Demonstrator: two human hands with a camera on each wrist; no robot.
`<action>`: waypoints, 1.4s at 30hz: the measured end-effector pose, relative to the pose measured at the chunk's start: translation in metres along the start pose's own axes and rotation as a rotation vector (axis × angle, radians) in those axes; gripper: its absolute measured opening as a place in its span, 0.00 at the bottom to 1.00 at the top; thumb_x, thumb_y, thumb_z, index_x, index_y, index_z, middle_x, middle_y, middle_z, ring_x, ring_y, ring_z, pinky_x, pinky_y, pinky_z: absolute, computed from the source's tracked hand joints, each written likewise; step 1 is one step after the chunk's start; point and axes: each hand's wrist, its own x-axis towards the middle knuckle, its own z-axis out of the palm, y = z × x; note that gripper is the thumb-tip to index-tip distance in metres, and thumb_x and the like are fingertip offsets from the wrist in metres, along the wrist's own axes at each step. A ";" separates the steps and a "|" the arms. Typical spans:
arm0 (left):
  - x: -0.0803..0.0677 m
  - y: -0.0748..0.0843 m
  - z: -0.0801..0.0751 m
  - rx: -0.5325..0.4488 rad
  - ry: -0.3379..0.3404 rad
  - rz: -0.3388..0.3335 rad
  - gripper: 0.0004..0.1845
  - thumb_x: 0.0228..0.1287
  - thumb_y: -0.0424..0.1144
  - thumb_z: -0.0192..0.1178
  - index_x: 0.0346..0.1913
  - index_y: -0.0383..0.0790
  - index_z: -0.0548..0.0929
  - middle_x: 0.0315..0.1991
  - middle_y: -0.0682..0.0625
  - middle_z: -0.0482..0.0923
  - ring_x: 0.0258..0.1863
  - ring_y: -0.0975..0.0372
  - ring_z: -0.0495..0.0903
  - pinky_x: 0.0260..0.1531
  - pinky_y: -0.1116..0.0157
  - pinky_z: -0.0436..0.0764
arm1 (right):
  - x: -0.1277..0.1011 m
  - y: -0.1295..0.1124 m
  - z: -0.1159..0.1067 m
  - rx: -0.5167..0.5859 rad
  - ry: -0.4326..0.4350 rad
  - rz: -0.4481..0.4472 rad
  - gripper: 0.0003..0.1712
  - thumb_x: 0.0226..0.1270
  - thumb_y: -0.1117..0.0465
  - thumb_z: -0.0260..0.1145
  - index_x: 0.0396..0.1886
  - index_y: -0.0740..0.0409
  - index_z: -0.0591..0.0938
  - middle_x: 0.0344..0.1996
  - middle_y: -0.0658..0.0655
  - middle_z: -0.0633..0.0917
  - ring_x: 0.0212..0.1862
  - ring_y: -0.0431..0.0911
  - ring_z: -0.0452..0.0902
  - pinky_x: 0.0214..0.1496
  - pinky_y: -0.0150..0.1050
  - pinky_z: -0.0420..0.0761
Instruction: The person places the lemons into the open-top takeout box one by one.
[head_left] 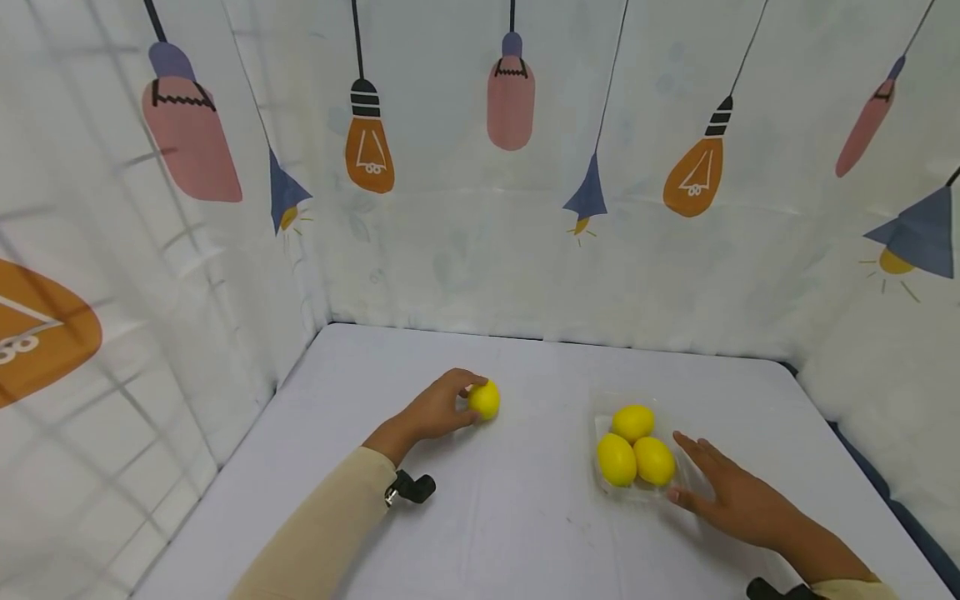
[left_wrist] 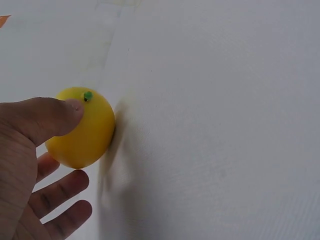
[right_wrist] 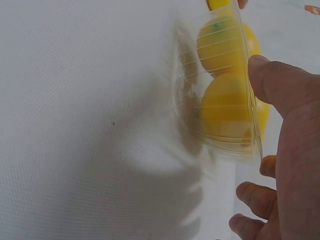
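Observation:
My left hand point(head_left: 441, 408) pinches a yellow lemon point(head_left: 484, 400) between thumb and fingers, low over the white table. In the left wrist view the thumb lies across that lemon point(left_wrist: 92, 132) near its small green stem end, while the lower fingers spread loosely beneath. Over on the right stands a clear plastic container point(head_left: 628, 492) with three lemons point(head_left: 617, 460) in it. Beside its right edge is my right hand point(head_left: 738, 500), fingers extended and apart. The right wrist view has the thumb right at the rim of the container point(right_wrist: 187, 107).
The table point(head_left: 517, 533) carries a white cover. A patterned white curtain point(head_left: 465, 258) with printed lamps rises behind it and along both sides. A black wrist camera point(head_left: 414, 487) sits at the left cuff.

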 end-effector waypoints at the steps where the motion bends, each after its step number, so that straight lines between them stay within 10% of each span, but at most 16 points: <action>1: 0.001 0.000 0.000 -0.001 0.003 0.000 0.31 0.63 0.38 0.73 0.68 0.44 0.77 0.67 0.47 0.71 0.57 0.55 0.77 0.62 0.55 0.77 | 0.000 0.000 0.000 -0.001 0.001 0.000 0.57 0.67 0.24 0.57 0.82 0.57 0.57 0.73 0.81 0.59 0.66 0.78 0.65 0.51 0.76 0.75; 15: 0.007 0.004 0.008 -0.048 0.008 -0.088 0.31 0.59 0.40 0.76 0.66 0.47 0.77 0.67 0.52 0.74 0.59 0.54 0.76 0.59 0.55 0.77 | 0.002 0.003 0.002 0.004 -0.010 0.005 0.57 0.67 0.24 0.56 0.82 0.55 0.56 0.74 0.80 0.58 0.67 0.78 0.64 0.52 0.77 0.74; 42: 0.028 0.047 0.031 -0.108 -0.008 0.058 0.31 0.62 0.42 0.73 0.67 0.46 0.77 0.71 0.52 0.70 0.64 0.56 0.73 0.64 0.59 0.75 | 0.001 0.005 0.000 0.006 0.000 -0.006 0.56 0.68 0.25 0.57 0.82 0.54 0.55 0.73 0.80 0.58 0.66 0.78 0.65 0.50 0.76 0.75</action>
